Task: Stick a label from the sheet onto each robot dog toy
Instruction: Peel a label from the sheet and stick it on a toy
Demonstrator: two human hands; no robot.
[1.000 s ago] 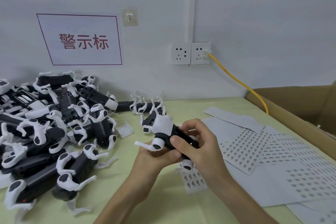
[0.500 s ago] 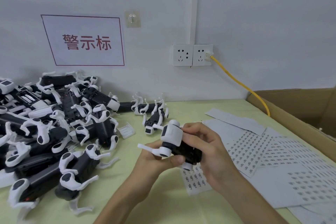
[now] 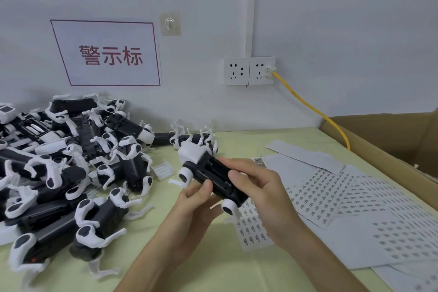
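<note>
Pale yellow surface (image 3: 213, 275) under me, white wall behind with a red-lettered sign (image 3: 109, 54) at 11 o'clock. My left hand (image 3: 192, 211) and right hand (image 3: 258, 187) both gripped one robot dog toy (image 3: 213, 173), fingers curled round it, above the label sheets (image 3: 331, 201) at 3 o'clock. Toy pile (image 3: 66, 168) at 9 o'clock.

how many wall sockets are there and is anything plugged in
2, side by side on the wall: the left socket is free, the right socket holds the yellow cable.

Black-bodied, white-legged robot dog toy (image 3: 211, 173) at centre, heap of black-and-white toys (image 3: 66, 163) at 9 o'clock, pale yellow bench (image 3: 213, 268), grey-white label sheets (image 3: 331, 197) printed with dark rows at 3 o'clock, yellow cable (image 3: 308, 106), brown cardboard box (image 3: 391, 149), white red-bordered sign (image 3: 106, 54) with red characters at 11 o'clock.
</note>
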